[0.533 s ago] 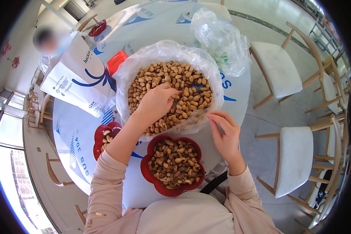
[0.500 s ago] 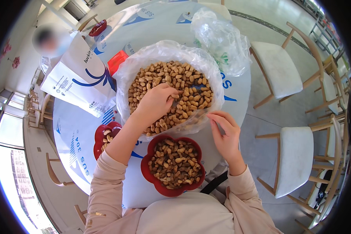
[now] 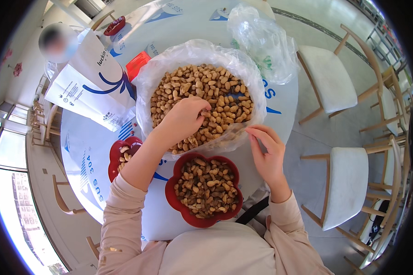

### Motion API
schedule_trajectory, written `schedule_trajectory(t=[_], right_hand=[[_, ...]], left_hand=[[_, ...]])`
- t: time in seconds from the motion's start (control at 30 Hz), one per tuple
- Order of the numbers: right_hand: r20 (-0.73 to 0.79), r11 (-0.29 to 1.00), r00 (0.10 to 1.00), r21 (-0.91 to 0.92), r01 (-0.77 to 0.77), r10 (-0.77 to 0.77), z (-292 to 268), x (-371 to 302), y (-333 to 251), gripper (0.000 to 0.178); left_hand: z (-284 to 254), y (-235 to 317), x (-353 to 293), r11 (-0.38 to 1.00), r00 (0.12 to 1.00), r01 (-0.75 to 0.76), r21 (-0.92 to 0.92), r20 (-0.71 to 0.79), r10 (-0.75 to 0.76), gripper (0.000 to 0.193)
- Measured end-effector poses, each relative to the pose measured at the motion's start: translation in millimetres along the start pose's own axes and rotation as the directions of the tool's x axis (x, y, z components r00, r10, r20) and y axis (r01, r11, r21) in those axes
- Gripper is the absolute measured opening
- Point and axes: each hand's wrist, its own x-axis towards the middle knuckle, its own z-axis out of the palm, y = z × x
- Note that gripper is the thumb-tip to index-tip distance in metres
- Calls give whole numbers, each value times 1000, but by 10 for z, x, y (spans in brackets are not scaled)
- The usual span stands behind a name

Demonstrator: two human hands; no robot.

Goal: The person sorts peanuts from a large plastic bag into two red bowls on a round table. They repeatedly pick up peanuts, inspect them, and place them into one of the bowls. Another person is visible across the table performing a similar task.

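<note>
A large clear plastic bag (image 3: pixel 144 85), spread open like a bowl, holds a heap of unshelled peanuts (image 3: pixel 202 85). My left hand (image 3: pixel 181 120) reaches over the heap, its fingers pinched around a peanut that is mostly hidden by them. At the bag's near right edge, my right hand (image 3: pixel 268 153) pinches the plastic between thumb and fingertips. Close to my body is a red flower-shaped bowl (image 3: pixel 170 195) full of darker peanuts and shells (image 3: pixel 206 188). A second red bowl (image 3: pixel 116 160), with pale pieces in it, shows partly behind my left forearm.
A white paper bag (image 3: pixel 94 87) and a red box (image 3: pixel 136 65) stand to the left of the peanuts. Another clear plastic bag (image 3: pixel 263 46) lies at the far right of the round table (image 3: pixel 80 146). A small red dish (image 3: pixel 114 25) sits far left. Chairs (image 3: pixel 346 188) line the right; a person is beyond the paper bag.
The view has shifted slightly, so the peanut bag appears a little higher. Both hands keep nearly the same places, the left over the peanuts and the right at the bag's edge.
</note>
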Motion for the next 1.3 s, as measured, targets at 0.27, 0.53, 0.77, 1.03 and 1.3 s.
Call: schedule_trajectory(t=[0.27, 0.53, 0.77, 1.03, 1.3], right_hand=[[10, 1000, 1000, -16, 8, -7, 0, 6, 3, 19], [4, 996, 997, -35, 78, -78, -31, 25, -52, 22], [114, 966, 971, -128, 222, -208, 65, 425, -58, 19], [496, 841, 848, -366, 398, -186, 717, 940, -44, 15], [612, 774, 790, -518, 364, 38, 857, 1007, -106, 14]], left_hand=[[47, 6, 57, 1000, 996, -31, 3, -81, 31, 15], [-319, 126, -522, 113, 858, -32, -993, -85, -506, 14], [-300, 257, -844, -546, 775, -222, -808, 194, -601, 33], [-270, 279, -980, -628, 757, -347, -696, 187, -626, 35], [-236, 314, -936, -691, 726, -323, -646, 299, -619, 37]])
